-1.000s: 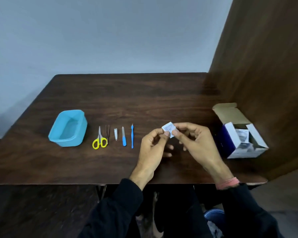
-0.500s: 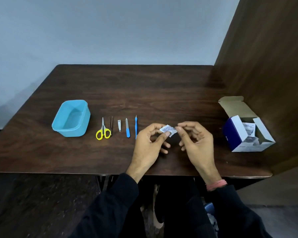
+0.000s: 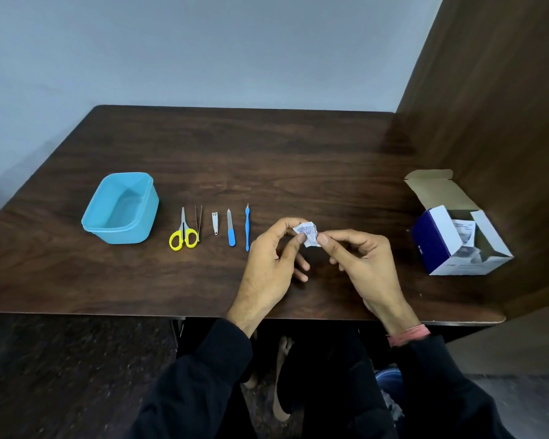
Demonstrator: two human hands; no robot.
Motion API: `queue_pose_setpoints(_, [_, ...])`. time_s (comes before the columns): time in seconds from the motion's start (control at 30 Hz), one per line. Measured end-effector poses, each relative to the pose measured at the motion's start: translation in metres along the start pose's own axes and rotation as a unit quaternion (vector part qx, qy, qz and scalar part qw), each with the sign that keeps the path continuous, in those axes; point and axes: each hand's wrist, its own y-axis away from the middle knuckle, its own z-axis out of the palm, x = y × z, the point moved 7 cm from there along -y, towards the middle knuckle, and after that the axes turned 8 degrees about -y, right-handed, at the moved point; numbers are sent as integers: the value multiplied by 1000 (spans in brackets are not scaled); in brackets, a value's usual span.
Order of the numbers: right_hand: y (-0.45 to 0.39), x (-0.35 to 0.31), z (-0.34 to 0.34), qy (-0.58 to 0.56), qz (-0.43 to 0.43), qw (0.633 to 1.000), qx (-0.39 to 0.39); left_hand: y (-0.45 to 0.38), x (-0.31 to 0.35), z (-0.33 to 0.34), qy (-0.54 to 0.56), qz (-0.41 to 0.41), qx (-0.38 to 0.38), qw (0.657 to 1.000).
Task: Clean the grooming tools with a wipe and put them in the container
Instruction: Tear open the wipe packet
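Dark wood table point(image 3: 203, 160), grey wall behind. Left hand point(image 3: 268, 263) and right hand point(image 3: 360, 264) both pinch a small wipe sachet point(image 3: 306, 234) between thumb and forefinger, above the table; print on it unreadable. Step judged: tearing it open. Next: pull out wipe. Tools beside the blue container point(image 3: 121, 210), untouched

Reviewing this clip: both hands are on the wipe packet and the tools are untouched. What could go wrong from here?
1. The wipe packet is pinched at its edges by the left hand and right hand; a sudden tear could drop it.
2. The cuticle tool lies close beside the left hand and might get knocked.
3. The tweezers lie almost against the scissors, so both may shift when one is lifted.
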Motion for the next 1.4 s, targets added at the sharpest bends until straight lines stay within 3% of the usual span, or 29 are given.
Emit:
queue_pose_setpoints(0.1, [-2, 0, 2, 6, 10, 1000, -23, 0, 0, 1, 4, 3, -6, 1000])
queue_pose_setpoints(0.5, [-4, 0, -3, 43, -33, 998, 34, -3, 1, 2, -3, 12, 2, 1000])
queue_pose_setpoints(0.83, [-1, -1, -2, 63, -60, 996, 37, -3, 0, 4, -47, 13, -2, 999])
queue_pose_setpoints(1.13, [2, -4, -6, 120, -78, 987, 73, -2, -2, 0, -12, -7, 18, 1000])
queue_pose_setpoints(1.4, [-1, -2, -1, 159, -104, 981, 41, -2, -3, -2, -10, -1, 29, 1000])
